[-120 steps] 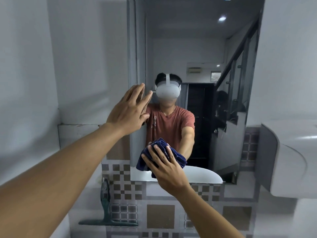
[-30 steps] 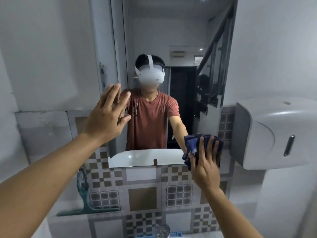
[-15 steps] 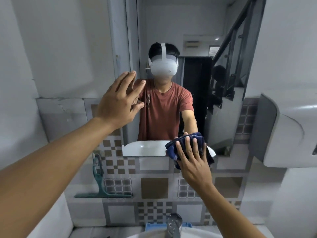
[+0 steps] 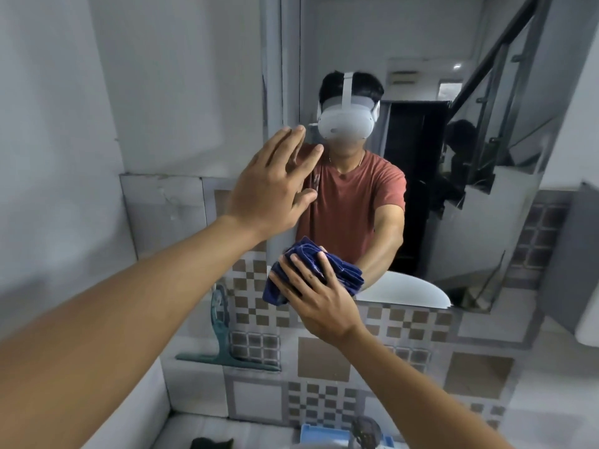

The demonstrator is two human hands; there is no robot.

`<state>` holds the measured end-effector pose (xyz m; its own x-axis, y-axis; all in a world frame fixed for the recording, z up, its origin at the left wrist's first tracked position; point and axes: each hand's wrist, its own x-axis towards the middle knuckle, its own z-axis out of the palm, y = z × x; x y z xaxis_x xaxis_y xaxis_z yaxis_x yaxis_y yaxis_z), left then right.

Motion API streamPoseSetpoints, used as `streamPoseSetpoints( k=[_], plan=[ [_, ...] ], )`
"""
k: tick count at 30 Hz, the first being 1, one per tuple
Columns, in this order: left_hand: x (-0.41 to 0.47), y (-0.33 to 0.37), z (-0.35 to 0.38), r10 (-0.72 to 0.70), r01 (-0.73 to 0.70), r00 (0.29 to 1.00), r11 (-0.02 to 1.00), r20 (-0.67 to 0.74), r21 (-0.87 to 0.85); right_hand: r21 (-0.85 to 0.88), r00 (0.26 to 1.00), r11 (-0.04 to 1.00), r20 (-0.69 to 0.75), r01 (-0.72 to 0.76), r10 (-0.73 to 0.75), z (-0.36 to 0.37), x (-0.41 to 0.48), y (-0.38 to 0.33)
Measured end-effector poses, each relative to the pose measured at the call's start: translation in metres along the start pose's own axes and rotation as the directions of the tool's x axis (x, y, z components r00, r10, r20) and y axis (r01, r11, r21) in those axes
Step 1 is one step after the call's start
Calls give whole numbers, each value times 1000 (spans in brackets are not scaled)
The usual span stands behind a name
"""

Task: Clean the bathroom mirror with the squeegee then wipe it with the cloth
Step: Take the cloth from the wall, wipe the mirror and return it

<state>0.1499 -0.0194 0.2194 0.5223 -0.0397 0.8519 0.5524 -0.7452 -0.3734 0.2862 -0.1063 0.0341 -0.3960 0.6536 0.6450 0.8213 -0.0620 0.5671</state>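
Note:
The wall mirror point(image 4: 421, 43) fills the upper middle of the head view and reflects a person in a red shirt. My right hand point(image 4: 319, 303) presses a bunched dark blue cloth point(image 4: 343, 273) against the mirror's lower left corner. My left hand point(image 4: 272, 186) is flat and open, fingers spread, against the mirror's left edge at chest height. A teal squeegee point(image 4: 223, 345) leans upright on the tiled ledge below and left of the mirror, apart from both hands.
A white dispenser point(image 4: 586, 293) juts from the right wall beside the mirror. Patterned tiles point(image 4: 324, 358) cover the wall under the mirror. A tap point(image 4: 366, 429) and a blue item point(image 4: 324, 435) sit at the bottom edge. Plain grey wall lies to the left.
My right hand has slid the cloth leftward along the mirror's bottom edge, from the right corner to the lower left corner. My left hand has stayed on the left edge.

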Motion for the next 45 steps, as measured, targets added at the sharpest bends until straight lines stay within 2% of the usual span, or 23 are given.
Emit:
streamPoseSetpoints(
  k=[3,7,10,13,15,17,19,21,23,25,26,28,30,32,33,35,37,40,42,43,45],
  plan=[
    [-1,0,0,0,0,1000,1000,9,2,3,998,998,15,60,-60,1,10,-6],
    [-1,1,-1,-7,7,1000,1000,22,-8,47,967,967,43,250,-252,2,19,-12],
    [0,0,-4,-2,3,999,1000,39,-27,157,939,933,61,325,-337,5,18,-20],
    [0,-1,-7,5,-3,999,999,50,-40,390,932,880,123,271,-342,1,12,-31],
    [0,-2,-9,8,-4,998,998,64,-58,556,943,825,211,101,-258,-12,9,-39],
    [0,-3,-12,13,-6,996,997,83,-80,699,954,700,286,-146,-87,-34,8,-44],
    [-2,-2,-16,12,-1,994,995,106,-103,769,917,513,383,-382,110,-59,10,-43],
    [-10,-1,-22,18,-1,991,992,130,-129,774,848,347,480,-529,224,-80,13,-37],
    [-24,0,-29,-16,47,986,982,163,-183,776,787,183,543,-603,292,-94,15,-30],
    [-40,3,-39,-130,197,965,933,228,-302,793,743,-3,573,-610,345,-106,15,-24],
    [-47,5,-44,-205,311,934,871,293,-381,801,728,-85,577,-592,369,-113,15,-20],
    [-58,10,-58,-304,553,813,671,497,-494,804,689,-224,589,-550,423,-128,16,-14],
    [-71,11,-67,-260,710,679,469,686,-525,784,639,-380,620,-490,455,-138,18,-8],
    [-83,8,-76,-115,792,582,303,805,-530,741,617,-542,652,-396,441,-150,21,-2],
    [-88,6,-80,-48,817,548,245,835,-522,716,619,-603,661,-351,425,-157,23,-1],
    [-96,2,-87,-9,826,535,215,845,-521,667,622,-679,680,-306,388,-167,26,-2],
    [-100,-2,-95,-55,818,551,233,833,-526,653,622,-685,692,-324,366,-172,29,-5],
    [-102,-8,-111,-142,804,572,292,808,-518,682,622,-609,694,-405,363,-175,34,-8],
    [-100,-15,-122,-200,793,588,333,784,-510,714,673,-538,666,-448,323,-180,38,-12],
    [-100,-19,-126,-215,790,592,345,777,-506,753,706,-455,635,-475,313,-182,40,-17],
    [-101,-28,-135,-221,787,594,358,773,-502,833,758,-214,553,-510,347,-184,47,-28]
  ],
)
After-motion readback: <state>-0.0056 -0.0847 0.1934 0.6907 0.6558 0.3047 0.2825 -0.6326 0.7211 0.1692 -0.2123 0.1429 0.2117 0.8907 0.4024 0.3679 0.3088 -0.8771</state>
